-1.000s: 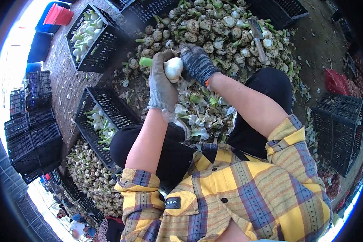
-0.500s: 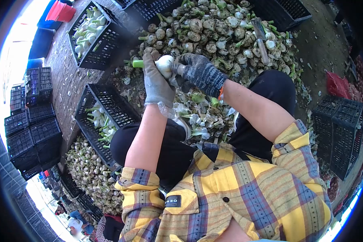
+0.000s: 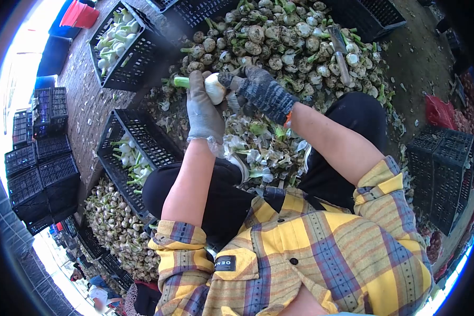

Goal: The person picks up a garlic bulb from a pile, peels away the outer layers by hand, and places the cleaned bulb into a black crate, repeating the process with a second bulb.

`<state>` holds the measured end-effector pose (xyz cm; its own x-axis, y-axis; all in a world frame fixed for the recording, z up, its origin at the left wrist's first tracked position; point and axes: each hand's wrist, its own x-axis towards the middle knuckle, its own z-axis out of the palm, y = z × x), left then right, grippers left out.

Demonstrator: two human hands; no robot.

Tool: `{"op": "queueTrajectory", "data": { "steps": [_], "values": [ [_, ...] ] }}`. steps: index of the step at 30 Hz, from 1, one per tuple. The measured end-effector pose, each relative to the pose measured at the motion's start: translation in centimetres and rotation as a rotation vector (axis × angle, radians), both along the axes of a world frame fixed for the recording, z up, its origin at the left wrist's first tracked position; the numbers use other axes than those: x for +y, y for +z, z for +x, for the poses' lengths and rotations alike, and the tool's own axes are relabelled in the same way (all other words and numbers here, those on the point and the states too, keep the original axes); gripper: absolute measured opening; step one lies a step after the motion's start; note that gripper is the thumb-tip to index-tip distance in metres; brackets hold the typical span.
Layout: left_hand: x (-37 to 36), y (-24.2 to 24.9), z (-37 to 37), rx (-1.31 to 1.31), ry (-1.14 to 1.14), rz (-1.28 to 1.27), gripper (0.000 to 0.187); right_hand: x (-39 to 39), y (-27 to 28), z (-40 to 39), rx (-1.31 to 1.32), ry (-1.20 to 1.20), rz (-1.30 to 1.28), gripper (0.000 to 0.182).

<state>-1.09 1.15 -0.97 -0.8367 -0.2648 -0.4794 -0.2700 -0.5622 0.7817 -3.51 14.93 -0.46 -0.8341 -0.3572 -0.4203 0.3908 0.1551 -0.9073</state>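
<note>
White round garlic bulb with green stalk (image 3: 214, 87) held above heaped unpeeled bulbs (image 3: 279, 37), clamped in grey-gloved left hand (image 3: 201, 108) for steadiness, dark knit-gloved right hand (image 3: 260, 93) with fingers pinched on its skin, black plastic crate (image 3: 137, 152) set close alongside.

Both forearms are being held out forward, bare below rolled sleeves. The left hand (image 3: 203, 108) is being kept gloved in grey, fingers curled closed. The right hand (image 3: 258, 90), gloved dark, is being pressed just beside it, fingers bent.
</note>
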Motion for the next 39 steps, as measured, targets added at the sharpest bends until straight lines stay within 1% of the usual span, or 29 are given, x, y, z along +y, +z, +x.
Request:
{"op": "queueTrajectory", "data": {
  "steps": [1,4,7,10,13,16,20,23,25,26,28,29,32,33,36,37,39],
  "values": [
    [0.5,0.2,0.2,0.005,0.029,-0.023,0.035,-0.2,0.2,0.1,-0.035,-0.008,-0.039,0.041],
    [0.5,0.0,0.3,0.016,0.025,0.119,0.032,-0.6,0.9,0.5,-0.143,-0.029,-0.154,0.035],
    [0.3,-0.1,0.4,-0.003,0.004,0.112,0.032,-0.5,-0.6,0.6,-0.12,-0.021,-0.254,0.032],
    [0.6,0.6,0.4,-0.06,0.029,0.135,0.033,-0.7,-1.7,0.8,0.041,-0.036,-0.285,0.03],
    [0.7,0.4,0.2,-0.078,0.052,0.131,0.034,-0.3,-1.0,0.8,-0.078,-0.036,-0.431,0.029],
    [1.0,0.2,0.2,-0.035,0.037,0.09,0.035,-0.1,1.3,0.7,-0.187,-0.034,-0.262,0.027],
    [0.9,0.2,0.5,-0.027,0.025,0.108,0.035,-0.5,-1.5,0.9,-0.051,-0.026,-0.312,0.027],
    [0.7,0.7,0.5,-0.053,0.011,0.132,0.036,-0.3,-1.5,1.1,-0.051,-0.011,-0.351,0.025],
    [0.5,0.1,0.4,-0.037,0.025,0.143,0.035,0.1,0.2,1.5,-0.104,-0.003,-0.362,0.021],
    [0.4,-0.1,0.4,-0.029,0.033,0.148,0.035,0.3,0.1,1.4,-0.085,0.026,-0.252,0.02],
    [0.1,-0.3,0.3,-0.047,0.033,0.151,0.035,0.7,0.0,0.5,-0.04,0.083,-0.034,0.02],
    [0.1,-0.4,0.2,-0.056,0.032,0.154,0.034,0.5,-2.7,0.1,0.493,-0.017,0.21,0.025],
    [0.7,0.7,0.4,-0.156,0.038,0.068,0.032,0.2,-0.5,0.2,0.783,-0.199,0.267,0.03],
    [1.0,0.6,0.5,-0.162,0.031,0.068,0.032,-0.3,0.0,0.3,0.837,-0.228,0.269,0.031],
    [2.0,0.3,0.8,-0.177,-0.012,0.089,0.031,-1.4,0.4,0.8,0.995,-0.266,0.4,0.022],
    [2.1,0.6,0.9,-0.18,-0.039,0.112,0.03,-1.7,-0.5,0.2,0.849,-0.242,0.325,0.022],
    [2.3,0.6,1.0,-0.185,-0.042,0.144,0.03,-1.8,-0.9,0.0,0.772,-0.248,0.335,0.025]
  ]
}}
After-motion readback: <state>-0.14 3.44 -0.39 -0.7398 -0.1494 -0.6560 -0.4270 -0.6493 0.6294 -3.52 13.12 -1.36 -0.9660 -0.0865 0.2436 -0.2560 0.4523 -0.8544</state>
